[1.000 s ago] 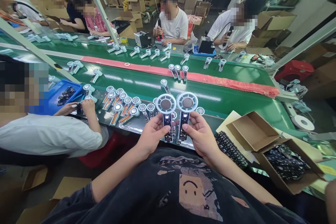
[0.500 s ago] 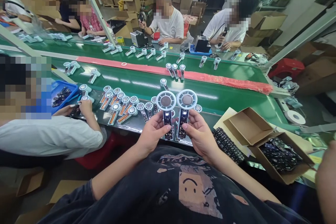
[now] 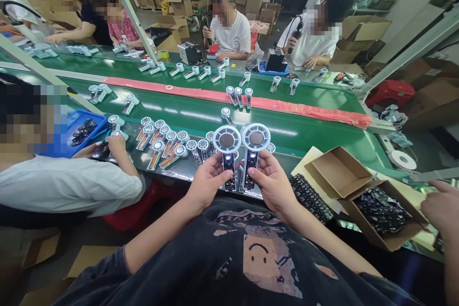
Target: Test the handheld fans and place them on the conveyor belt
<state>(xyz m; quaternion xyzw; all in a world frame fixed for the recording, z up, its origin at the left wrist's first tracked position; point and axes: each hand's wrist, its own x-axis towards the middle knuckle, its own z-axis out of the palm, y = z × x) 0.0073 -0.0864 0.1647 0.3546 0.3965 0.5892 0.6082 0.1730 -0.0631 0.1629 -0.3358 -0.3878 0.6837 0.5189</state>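
My left hand (image 3: 207,182) grips the handle of a hand-held fan unit (image 3: 227,142) with a white ring head and an exposed dark circuit board. My right hand (image 3: 273,182) holds a second, matching fan unit (image 3: 256,137) the same way. Both units stand upright side by side, almost touching, above the near edge of the workbench. Small lights glow on both boards. Behind them, a row of several similar units (image 3: 165,142) lies on the bench.
A green conveyor belt (image 3: 297,134) runs across, carrying more units. Open cardboard boxes (image 3: 380,215) with dark parts sit at my right, beside a tray of black parts (image 3: 310,198). A co-worker's hands (image 3: 111,146) work at my left; another person's hand (image 3: 439,208) reaches in at far right.
My hands and both units have barely moved. A hand at the far right has come further into view near the cardboard box.
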